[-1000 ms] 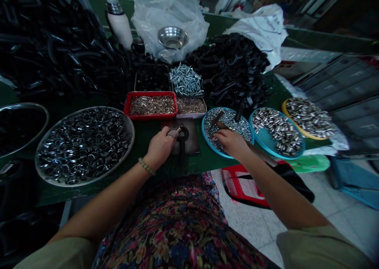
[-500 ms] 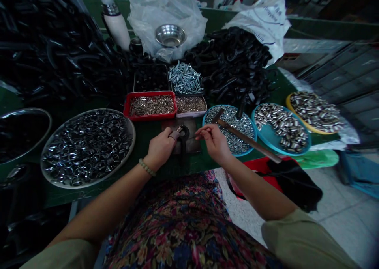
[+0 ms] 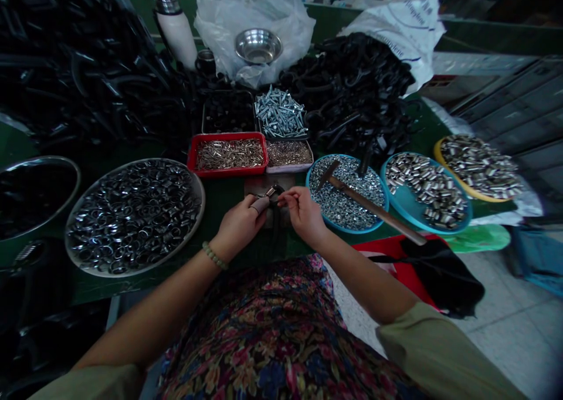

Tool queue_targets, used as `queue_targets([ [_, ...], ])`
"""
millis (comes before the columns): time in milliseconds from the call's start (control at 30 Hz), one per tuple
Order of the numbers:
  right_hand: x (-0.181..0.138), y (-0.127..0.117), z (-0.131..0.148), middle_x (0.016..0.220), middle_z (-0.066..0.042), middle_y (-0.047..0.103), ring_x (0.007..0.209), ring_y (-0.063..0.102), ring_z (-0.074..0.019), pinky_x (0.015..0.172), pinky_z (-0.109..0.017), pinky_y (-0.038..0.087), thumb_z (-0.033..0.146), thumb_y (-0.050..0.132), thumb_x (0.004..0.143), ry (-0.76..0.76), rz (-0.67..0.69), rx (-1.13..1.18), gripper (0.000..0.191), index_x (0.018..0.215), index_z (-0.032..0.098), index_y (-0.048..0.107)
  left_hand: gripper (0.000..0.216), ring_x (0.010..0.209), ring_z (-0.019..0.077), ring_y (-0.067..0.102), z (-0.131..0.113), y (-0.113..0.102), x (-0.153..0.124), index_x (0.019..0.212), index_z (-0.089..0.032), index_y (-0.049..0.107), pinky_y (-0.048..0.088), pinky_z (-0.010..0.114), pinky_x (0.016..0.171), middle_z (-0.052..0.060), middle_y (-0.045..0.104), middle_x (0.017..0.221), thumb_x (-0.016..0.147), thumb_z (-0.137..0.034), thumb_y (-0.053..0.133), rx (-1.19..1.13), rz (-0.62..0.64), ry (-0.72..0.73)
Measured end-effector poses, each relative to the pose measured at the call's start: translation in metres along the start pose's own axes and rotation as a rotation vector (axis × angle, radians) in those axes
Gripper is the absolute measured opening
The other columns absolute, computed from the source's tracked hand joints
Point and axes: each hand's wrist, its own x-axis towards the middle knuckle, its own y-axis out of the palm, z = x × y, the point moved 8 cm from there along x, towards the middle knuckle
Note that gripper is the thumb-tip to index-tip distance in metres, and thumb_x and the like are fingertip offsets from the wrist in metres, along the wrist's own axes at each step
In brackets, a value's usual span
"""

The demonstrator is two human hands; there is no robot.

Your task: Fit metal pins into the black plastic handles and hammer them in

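Closed at the fingertips, my left hand holds a small shiny metal piece over the work spot. My right hand pinches beside it, its fingertips almost meeting the left ones; whatever lies in that pinch is too small to make out. A dark part with a ring-shaped end sits under the fingers, its stem pointing toward my body, mostly hidden. Beneath it is a flat metal plate. A hammer with a wooden handle rests across a blue tray of small metal bits, right of my right hand.
Left stands a wide tray of metal rings. Ahead are a red box of pins and a pile of screws. Black parts are heaped behind. At right, another blue tray and a yellow tray hold metal sleeves.
My right hand has moved left, bringing its fingertips to the metal piece at the left hand. The whole view has shifted slightly.
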Motion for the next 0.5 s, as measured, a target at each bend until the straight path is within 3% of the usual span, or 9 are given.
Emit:
queue_targets([
  [167, 0.002, 0.008, 0.006, 0.092, -0.009, 0.066, 0.081, 0.068, -0.0199, 0.073, -0.034, 0.053, 0.038, 0.038, 0.096, -0.003, 0.021, -0.070, 0.017, 0.098, 0.023, 0.045, 0.034, 0.081, 0.0181, 0.060, 0.000, 0.002, 0.001, 0.123, -0.026, 0.056, 0.044, 0.026, 0.066, 0.005, 0.058, 0.106, 0.089, -0.027, 0.051, -0.021, 0.009, 0.014],
  [400, 0.006, 0.001, -0.049, 0.074, 0.002, 0.064, 0.056, 0.064, -0.0131, 0.057, -0.027, 0.054, 0.050, 0.030, 0.096, 0.319, -0.243, 0.552, 0.025, 0.092, 0.026, 0.033, 0.033, 0.083, 0.0176, 0.060, -0.001, 0.001, 0.002, 0.122, -0.025, 0.057, 0.045, 0.025, 0.068, 0.005, 0.059, 0.106, 0.090, -0.027, 0.050, -0.029, 0.007, 0.019],
  [500, 0.002, -0.015, -0.056, 0.085, -0.001, 0.066, 0.066, 0.067, -0.0143, 0.065, -0.031, 0.056, 0.049, 0.027, 0.097, 0.249, -0.305, 0.458, 0.024, 0.097, 0.027, 0.035, 0.033, 0.083, 0.0180, 0.060, -0.001, 0.001, 0.002, 0.122, -0.024, 0.058, 0.046, 0.026, 0.069, 0.006, 0.059, 0.106, 0.090, -0.026, 0.050, -0.025, 0.012, 0.013],
])
